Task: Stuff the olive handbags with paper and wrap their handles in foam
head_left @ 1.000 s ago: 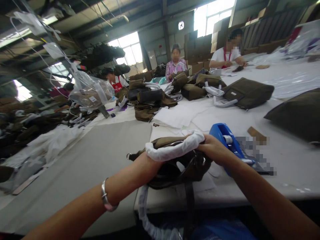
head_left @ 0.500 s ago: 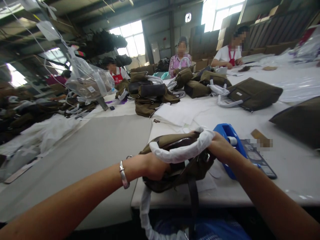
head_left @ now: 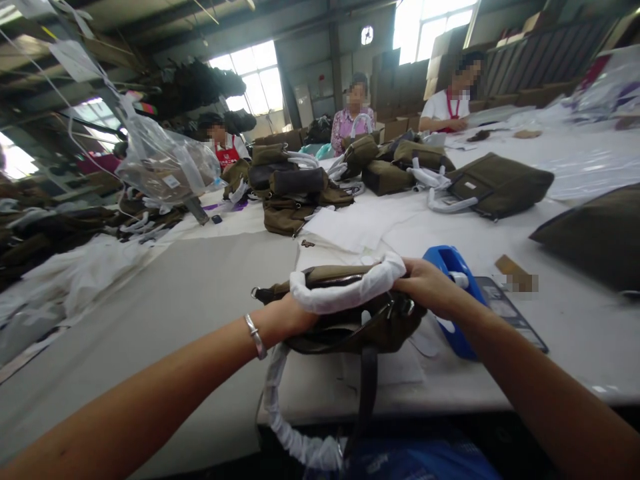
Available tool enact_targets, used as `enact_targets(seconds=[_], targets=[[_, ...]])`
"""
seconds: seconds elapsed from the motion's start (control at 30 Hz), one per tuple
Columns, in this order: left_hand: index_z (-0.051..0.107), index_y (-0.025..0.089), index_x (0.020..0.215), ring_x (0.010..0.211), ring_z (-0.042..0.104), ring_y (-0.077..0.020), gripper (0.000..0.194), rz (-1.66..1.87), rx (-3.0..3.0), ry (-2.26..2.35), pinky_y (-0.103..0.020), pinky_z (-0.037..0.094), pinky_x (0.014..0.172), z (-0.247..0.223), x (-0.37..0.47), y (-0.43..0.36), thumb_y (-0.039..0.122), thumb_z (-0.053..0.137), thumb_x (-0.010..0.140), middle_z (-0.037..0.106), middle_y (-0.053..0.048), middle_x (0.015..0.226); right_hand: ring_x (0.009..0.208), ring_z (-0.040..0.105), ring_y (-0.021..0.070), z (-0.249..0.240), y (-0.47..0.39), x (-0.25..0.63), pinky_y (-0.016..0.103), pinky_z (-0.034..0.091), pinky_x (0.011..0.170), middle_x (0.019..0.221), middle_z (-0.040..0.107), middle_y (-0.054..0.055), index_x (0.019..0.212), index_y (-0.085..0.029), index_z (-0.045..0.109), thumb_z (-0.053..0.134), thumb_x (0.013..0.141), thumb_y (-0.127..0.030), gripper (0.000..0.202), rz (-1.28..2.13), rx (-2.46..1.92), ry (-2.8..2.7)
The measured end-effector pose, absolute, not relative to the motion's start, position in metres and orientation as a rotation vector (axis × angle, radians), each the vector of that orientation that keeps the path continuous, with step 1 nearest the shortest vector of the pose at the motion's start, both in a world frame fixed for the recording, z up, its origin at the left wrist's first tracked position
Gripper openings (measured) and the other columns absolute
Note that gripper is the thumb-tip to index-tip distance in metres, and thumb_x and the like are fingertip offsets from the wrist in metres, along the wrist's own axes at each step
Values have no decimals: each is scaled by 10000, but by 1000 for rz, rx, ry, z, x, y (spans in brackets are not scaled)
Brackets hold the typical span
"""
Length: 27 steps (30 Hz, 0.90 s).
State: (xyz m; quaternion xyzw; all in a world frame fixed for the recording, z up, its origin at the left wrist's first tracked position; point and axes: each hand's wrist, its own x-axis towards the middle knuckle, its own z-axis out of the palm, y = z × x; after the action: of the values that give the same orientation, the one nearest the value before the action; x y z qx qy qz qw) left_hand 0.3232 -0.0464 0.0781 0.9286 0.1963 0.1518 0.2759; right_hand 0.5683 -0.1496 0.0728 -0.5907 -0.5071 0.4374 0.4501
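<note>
An olive-brown handbag (head_left: 395, 333) lies on the near edge of the table, its zipped mouth facing me. One white-wrapped handle (head_left: 350, 293) arches over the opening; the other wrapped handle (head_left: 280, 413) hangs below the table edge beside a dark strap (head_left: 369, 387). My left hand (head_left: 295, 317) reaches into the bag's opening under the upper handle, its fingers hidden inside. At the bag's right end, my right hand (head_left: 420, 283) grips the top edge near the handle's end, thumb toward me.
A blue tape dispenser (head_left: 455, 300) stands right of the bag, beside a dark flat panel (head_left: 510, 313). Several olive bags (head_left: 295, 183) are piled farther back, with another bag (head_left: 500, 187) at the right. Grey sheeting (head_left: 210, 300) covers the left. Co-workers (head_left: 353, 117) are across the table.
My left hand has drawn back slightly to the left within the bag's opening. The upper handle and my right hand have shifted a little left, and the hanging handle has swung left.
</note>
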Motion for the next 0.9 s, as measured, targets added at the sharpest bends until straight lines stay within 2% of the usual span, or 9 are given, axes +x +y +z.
enact_targets(seconds=[0.07,0.17,0.23,0.3,0.43,0.53,0.7,0.83,0.9], targets=[[638,174,1361,1158,674,-279,455,313,2510,470,-389,511,1061,85,321,-44,229,552,918,732,-103,1247,938,733,285,71,-151,570,312,570,697,1090,788,44,1118,-220,788,765,753,-421,417,992,-1481,-1298],[761,201,1149,1065,706,-292,370,176,2562,478,-432,530,1019,102,315,-40,118,567,845,771,-96,1137,918,737,284,68,-155,574,345,578,763,1006,801,39,1103,-217,794,743,782,-426,387,933,-1518,-1280],[786,206,1087,1098,693,-321,384,63,2666,584,-466,523,1014,117,308,-40,71,566,803,763,-108,1161,905,740,283,67,-156,576,354,580,776,985,802,42,1103,-215,795,743,782,-423,386,935,-1520,-1266],[780,221,1119,1141,673,-332,384,-62,2765,726,-474,515,1015,131,302,-45,91,553,838,741,-112,1218,877,741,277,66,-156,577,348,582,755,978,802,41,1114,-219,793,742,782,-409,386,943,-1524,-1273],[783,234,1096,1084,699,-286,272,-136,2750,825,-387,548,960,141,297,-66,218,564,935,752,-92,1190,822,741,264,67,-155,576,334,581,719,899,801,28,1112,-211,793,730,784,-383,376,941,-1526,-1309],[784,244,1072,939,734,-255,265,-218,2784,775,-340,583,843,133,296,-78,176,574,924,786,-65,1061,855,744,274,67,-156,575,339,583,720,971,803,37,1107,-201,791,723,786,-404,386,943,-1518,-1322],[759,217,1070,910,745,-234,397,84,2891,960,-310,584,811,129,286,-75,10,494,858,782,-69,1065,938,742,303,66,-159,574,355,591,753,1023,800,46,1112,-208,787,716,790,-420,392,917,-1516,-1327],[772,216,954,929,756,-256,339,70,2840,1039,-293,577,789,137,275,-73,21,515,850,790,-68,1014,928,742,299,66,-160,573,352,589,751,1017,800,40,1091,-213,794,711,788,-421,377,919,-1533,-1317],[773,223,1009,979,749,-268,321,74,2789,976,-310,585,835,132,273,-77,66,534,864,788,-70,1045,948,738,306,65,-161,572,347,585,758,1003,800,40,1078,-219,801,723,782,-426,369,914,-1527,-1309]])
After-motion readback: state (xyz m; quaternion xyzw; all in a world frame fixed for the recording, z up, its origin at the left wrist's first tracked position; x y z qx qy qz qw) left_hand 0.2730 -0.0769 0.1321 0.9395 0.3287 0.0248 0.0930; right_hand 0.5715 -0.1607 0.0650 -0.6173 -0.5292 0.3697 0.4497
